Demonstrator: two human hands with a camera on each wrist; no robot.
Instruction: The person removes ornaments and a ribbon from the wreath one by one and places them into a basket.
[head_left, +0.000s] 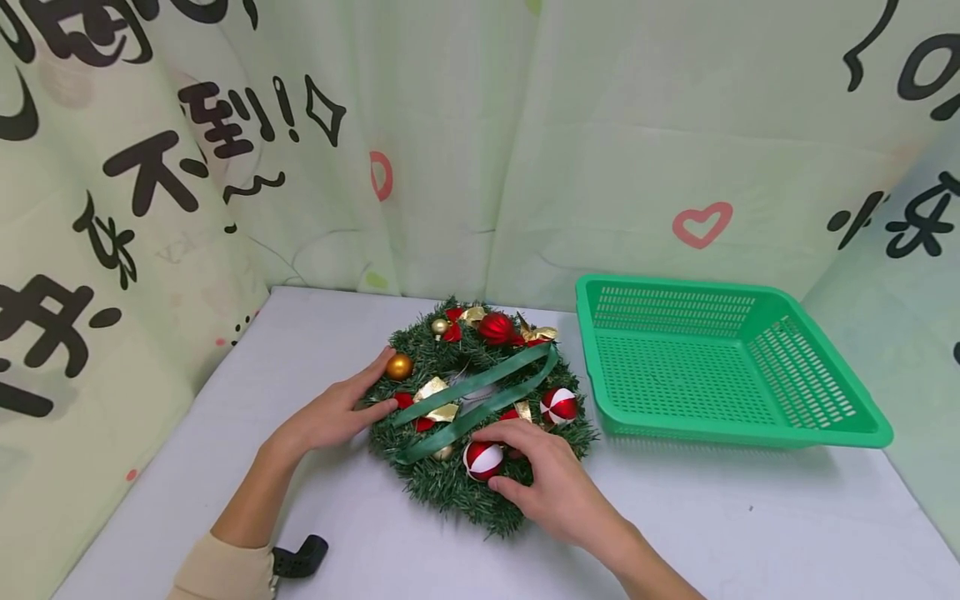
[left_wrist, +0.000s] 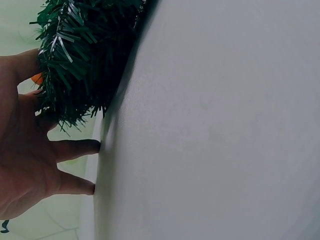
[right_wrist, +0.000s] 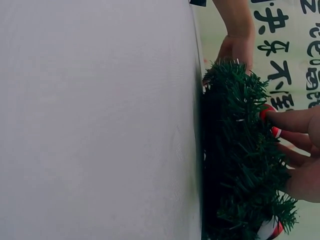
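Note:
A green Christmas wreath (head_left: 442,487) lies flat on the white table, with a dark green ribbon (head_left: 480,382) looped across it. Its decorations include a gold ball (head_left: 399,367), a shiny red ball (head_left: 496,328) and a red-and-white ball (head_left: 558,406) at the right. My right hand (head_left: 555,483) pinches another red-and-white ball (head_left: 482,461) at the wreath's front, between thumb and fingers. At the left edge, my left hand (head_left: 330,421) rests spread against the greenery. In the left wrist view, two fingers of the left hand (left_wrist: 27,150) touch the table beside the wreath (left_wrist: 85,60).
A green plastic basket (head_left: 682,375) stands to the right of the wreath, with no objects visible in it. Pale green curtains (head_left: 600,150) printed with black characters and hearts enclose the table (head_left: 712,525). A black device (head_left: 302,557) is at my left wrist.

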